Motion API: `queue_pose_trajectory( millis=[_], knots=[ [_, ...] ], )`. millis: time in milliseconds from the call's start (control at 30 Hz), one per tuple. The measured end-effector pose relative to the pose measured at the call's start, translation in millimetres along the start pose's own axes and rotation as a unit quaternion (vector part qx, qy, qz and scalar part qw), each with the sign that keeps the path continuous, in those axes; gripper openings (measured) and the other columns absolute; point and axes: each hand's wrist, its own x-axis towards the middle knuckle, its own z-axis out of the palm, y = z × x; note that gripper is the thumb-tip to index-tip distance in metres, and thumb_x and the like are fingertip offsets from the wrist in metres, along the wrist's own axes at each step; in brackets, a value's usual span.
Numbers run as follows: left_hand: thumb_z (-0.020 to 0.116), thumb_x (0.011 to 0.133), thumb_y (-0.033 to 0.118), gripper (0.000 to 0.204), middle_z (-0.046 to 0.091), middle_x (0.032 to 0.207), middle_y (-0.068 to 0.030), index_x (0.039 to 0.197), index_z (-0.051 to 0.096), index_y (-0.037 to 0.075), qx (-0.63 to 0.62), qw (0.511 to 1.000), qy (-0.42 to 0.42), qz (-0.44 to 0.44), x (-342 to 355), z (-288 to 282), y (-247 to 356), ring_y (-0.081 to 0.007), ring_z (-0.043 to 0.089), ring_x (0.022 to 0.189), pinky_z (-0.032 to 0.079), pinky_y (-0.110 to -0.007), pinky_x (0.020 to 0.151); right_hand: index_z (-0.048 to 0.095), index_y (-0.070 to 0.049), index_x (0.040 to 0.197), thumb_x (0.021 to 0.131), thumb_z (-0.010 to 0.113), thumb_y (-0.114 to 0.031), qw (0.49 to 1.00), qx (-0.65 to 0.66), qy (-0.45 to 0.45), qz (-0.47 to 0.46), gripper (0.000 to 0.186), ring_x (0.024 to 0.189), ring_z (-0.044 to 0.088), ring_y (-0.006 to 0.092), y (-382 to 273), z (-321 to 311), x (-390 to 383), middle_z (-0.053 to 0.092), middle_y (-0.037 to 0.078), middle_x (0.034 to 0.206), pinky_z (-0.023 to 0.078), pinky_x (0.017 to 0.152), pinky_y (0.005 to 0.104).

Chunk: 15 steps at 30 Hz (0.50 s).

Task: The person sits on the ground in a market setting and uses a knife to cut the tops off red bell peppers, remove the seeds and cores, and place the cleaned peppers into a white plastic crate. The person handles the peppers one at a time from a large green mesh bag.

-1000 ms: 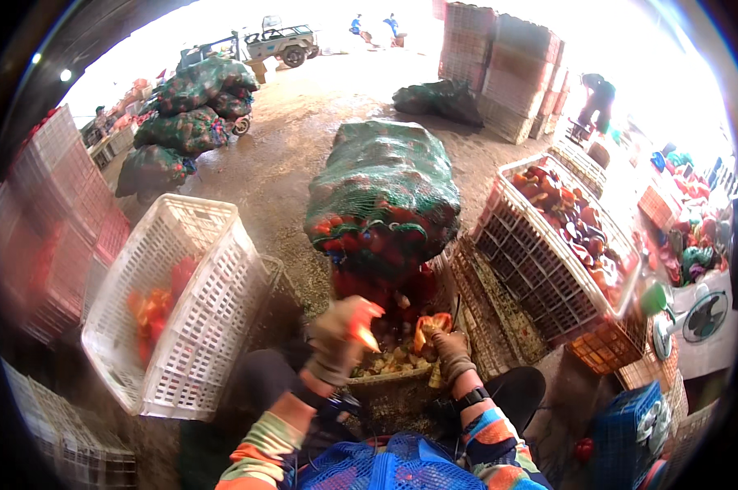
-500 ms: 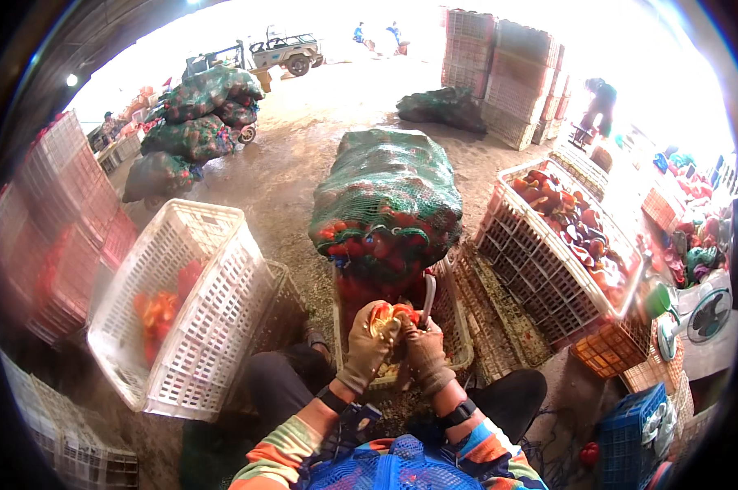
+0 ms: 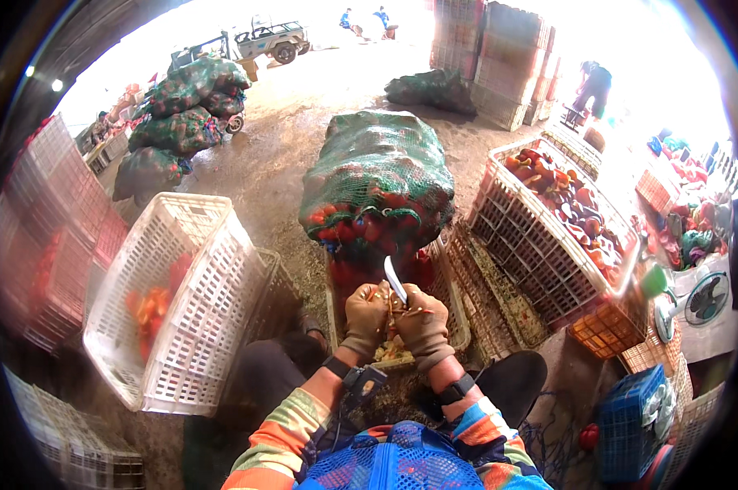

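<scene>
Both my hands wear brownish work gloves and meet in front of me, fingers curled. Out of my right hand (image 3: 423,320) rises the pale curved blade of a knife (image 3: 395,279). My left hand (image 3: 365,315) is closed close beside it; whatever it grips is mostly covered by the fingers, with only small pale and reddish bits showing between the hands. Below them, pale yellowish scraps (image 3: 392,351) lie in a low crate (image 3: 462,333). At that crate's far end rests a large green net bag (image 3: 377,167) full of red peppers (image 3: 373,230).
To the left a white crate (image 3: 197,318) leans, with some red pieces inside. On the right stands a crate (image 3: 540,241) heaped with cut red peppers. A fan (image 3: 706,298), a blue crate (image 3: 633,420), filled net bags (image 3: 177,131) and crate stacks (image 3: 512,61) surround me.
The opened red pepper that showed in my left hand is no longer visible. My hands have lowered slightly, and the knife blade now tilts left. The whole view has shifted a little.
</scene>
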Motion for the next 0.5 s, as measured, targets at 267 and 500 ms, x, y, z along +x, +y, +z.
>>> queue_pose_trajectory(
  millis=[267,500],
  knots=[
    [0.059,0.088,0.021,0.024,0.057,0.064,0.0003,0.071,0.058,0.003,-0.349,0.899,-0.173,-0.2,25.4,-24.3,-3.8,-0.0066,0.049,0.056,0.042,-0.026,0.05,0.06,-0.002,0.097,0.091,0.055,-0.014,0.832,0.495,0.026,0.249,0.015,0.062,0.055,0.0084,25.9,0.4,-1.5,0.063,0.003,0.078,0.046,0.057,0.0221],
    [0.059,0.089,0.021,0.025,0.056,0.063,0.0001,0.071,0.058,0.003,-0.405,0.849,-0.216,-0.262,12.5,-25.7,-0.4,-0.0078,0.05,0.054,0.042,-0.026,0.049,0.057,-0.004,0.107,0.077,0.072,-0.008,0.757,0.602,0.003,0.253,0.034,0.072,0.059,0.0099,0.3,1.1,-10.4,0.063,0.004,0.088,0.052,0.063,0.0243]
  ],
)
